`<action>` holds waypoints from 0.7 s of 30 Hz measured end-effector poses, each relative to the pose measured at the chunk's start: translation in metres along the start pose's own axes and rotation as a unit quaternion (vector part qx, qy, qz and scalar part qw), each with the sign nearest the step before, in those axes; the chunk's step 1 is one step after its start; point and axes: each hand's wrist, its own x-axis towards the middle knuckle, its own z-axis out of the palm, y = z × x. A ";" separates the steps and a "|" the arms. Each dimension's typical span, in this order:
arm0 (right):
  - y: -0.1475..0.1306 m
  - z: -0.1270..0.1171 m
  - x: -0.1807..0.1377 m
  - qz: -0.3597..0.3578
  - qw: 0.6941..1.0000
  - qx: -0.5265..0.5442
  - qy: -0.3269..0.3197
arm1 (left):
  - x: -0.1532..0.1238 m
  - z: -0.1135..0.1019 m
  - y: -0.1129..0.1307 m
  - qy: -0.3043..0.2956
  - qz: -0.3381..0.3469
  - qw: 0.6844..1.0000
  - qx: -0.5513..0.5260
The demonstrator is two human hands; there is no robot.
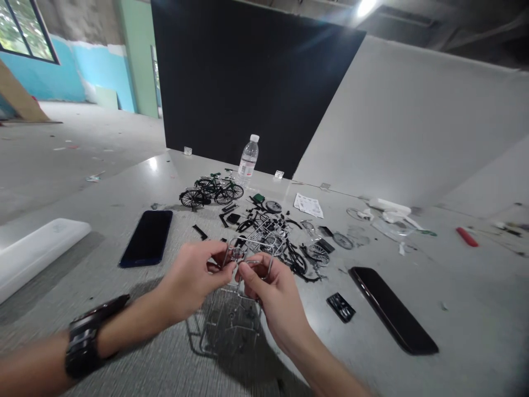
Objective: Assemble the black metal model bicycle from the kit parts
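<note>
Both my hands are raised over the table, fingertips close together on a silver wire-like parts frame [231,326], which looks like a model-kit sprue. My left hand [197,273] pinches its upper left part between thumb and fingers. My right hand [270,284] is closed around the upper right part, thumb on top. The frame's thin bars hang down below the hands, and a loop of it rises above the fingers. Whether a small piece sits between the fingertips is too fine to make out. Just beyond lies a heap of small black and silver bicycle parts [289,248].
Assembled model bicycles [212,190] stand behind, near a water bottle [248,160]. Phones lie at left [146,238] and right [392,309], with a small black case [341,306] between. A white box [41,251], folded paper [308,205] and a red object [467,236] lie farther out.
</note>
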 end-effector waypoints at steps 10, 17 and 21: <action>-0.005 0.008 -0.003 -0.020 1.000 -0.020 -0.002 | 0.008 -0.004 0.001 0.004 0.006 0.999 0.037; -0.006 0.004 -0.002 -0.048 0.997 -0.057 0.015 | 0.006 0.001 0.000 -0.018 -0.040 0.993 -0.109; -0.003 0.001 -0.002 -0.045 0.998 -0.030 0.015 | 0.004 0.005 -0.004 -0.026 -0.050 0.989 -0.134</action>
